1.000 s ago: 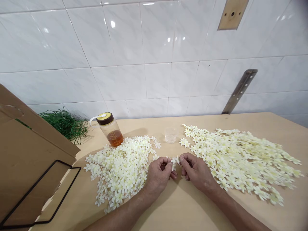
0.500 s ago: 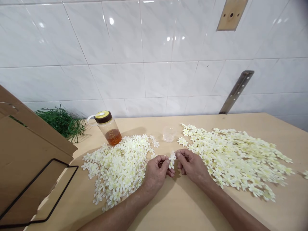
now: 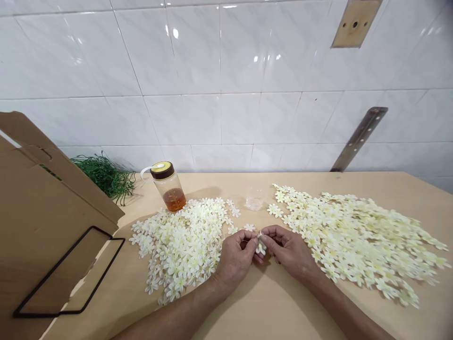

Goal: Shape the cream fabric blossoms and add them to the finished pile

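Both hands meet at the middle of the table, pinching one small white fabric flower (image 3: 261, 247) between their fingertips. My left hand (image 3: 235, 259) grips it from the left, beside the near edge of a pile of white flowers (image 3: 180, 241). My right hand (image 3: 288, 250) pinches it from the right, next to a wider spread of white flowers (image 3: 354, 236). A single loose flower (image 3: 248, 227) lies just beyond the fingers.
A clear bottle (image 3: 168, 187) with amber liquid and a brown-yellow cap stands behind the left pile. A small clear cup (image 3: 255, 198) sits between the piles. Green stems (image 3: 104, 174) lie at the back left. A cardboard box (image 3: 42, 208) fills the left. The wall is white tile.
One flower now lies on the table just beyond my fingers. Both hands still pinch a flower between them, held slightly lower. The view has shifted a little.
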### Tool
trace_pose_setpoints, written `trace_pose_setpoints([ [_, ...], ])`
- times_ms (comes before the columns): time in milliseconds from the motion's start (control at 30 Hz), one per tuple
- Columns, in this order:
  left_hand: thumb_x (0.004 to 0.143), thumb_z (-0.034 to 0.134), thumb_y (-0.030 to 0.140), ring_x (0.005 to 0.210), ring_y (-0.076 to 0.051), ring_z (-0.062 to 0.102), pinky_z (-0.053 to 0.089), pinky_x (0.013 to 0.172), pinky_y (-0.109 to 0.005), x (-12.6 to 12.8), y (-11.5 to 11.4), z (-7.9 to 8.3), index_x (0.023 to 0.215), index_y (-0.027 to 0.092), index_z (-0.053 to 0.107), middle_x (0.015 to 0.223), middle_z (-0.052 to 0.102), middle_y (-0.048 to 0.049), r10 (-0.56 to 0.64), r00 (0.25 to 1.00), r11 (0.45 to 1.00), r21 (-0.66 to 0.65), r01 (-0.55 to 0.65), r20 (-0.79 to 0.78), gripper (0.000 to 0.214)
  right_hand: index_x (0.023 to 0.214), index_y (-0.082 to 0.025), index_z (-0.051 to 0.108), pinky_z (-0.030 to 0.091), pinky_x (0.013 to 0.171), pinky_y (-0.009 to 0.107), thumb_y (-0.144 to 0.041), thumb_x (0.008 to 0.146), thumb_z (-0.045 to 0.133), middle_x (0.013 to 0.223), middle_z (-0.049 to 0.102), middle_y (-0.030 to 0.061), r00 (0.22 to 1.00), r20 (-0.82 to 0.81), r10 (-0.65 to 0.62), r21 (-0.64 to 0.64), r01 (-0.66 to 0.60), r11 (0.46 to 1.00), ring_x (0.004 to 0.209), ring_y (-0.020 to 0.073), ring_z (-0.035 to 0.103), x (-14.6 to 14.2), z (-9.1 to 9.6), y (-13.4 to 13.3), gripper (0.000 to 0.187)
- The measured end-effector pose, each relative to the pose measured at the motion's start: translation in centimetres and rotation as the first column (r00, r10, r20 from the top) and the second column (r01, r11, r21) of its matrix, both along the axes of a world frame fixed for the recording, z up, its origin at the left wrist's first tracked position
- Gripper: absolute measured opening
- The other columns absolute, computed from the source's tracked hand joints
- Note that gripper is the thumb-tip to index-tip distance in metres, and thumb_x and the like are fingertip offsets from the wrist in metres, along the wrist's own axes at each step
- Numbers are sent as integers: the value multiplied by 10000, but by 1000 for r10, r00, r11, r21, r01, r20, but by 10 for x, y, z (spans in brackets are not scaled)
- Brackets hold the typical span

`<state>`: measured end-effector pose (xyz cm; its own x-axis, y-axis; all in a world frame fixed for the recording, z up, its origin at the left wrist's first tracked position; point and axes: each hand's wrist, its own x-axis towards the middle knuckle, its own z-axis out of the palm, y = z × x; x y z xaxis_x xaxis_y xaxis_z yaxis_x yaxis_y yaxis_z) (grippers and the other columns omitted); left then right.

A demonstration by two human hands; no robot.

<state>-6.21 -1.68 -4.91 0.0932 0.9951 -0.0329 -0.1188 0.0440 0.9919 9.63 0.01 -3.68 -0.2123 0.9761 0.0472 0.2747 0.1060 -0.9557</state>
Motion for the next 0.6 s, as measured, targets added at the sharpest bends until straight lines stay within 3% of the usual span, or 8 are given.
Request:
trace_pose_setpoints([
  [100,834,600,361,513,-146,639,521,516,-243,0,-1,1,864,138,643,658,665,-26,3,1000,1000,11,-3,-17,230,849,-174,632,408,434,208,-482,816,631,598,588,-7,999,-33,-9,-41,8,999,492,101,498,2,0,2,309],
  [367,811,635,346,518,-112,616,519,500,-226,0,0,-3,880,150,601,735,627,-3,66,997,997,32,-67,39,210,969,-176,578,340,389,183,-432,797,678,567,565,-41,968,-249,-37,-133,3,991,408,68,459,11,-1,6,325],
  [600,800,642,331,506,-103,584,510,479,-219,1,-1,0,848,141,602,678,605,-2,54,998,998,38,-55,27,200,1001,-171,584,369,402,198,-446,817,641,555,588,-29,972,-214,-95,-144,65,987,415,89,491,8,2,8,335],
])
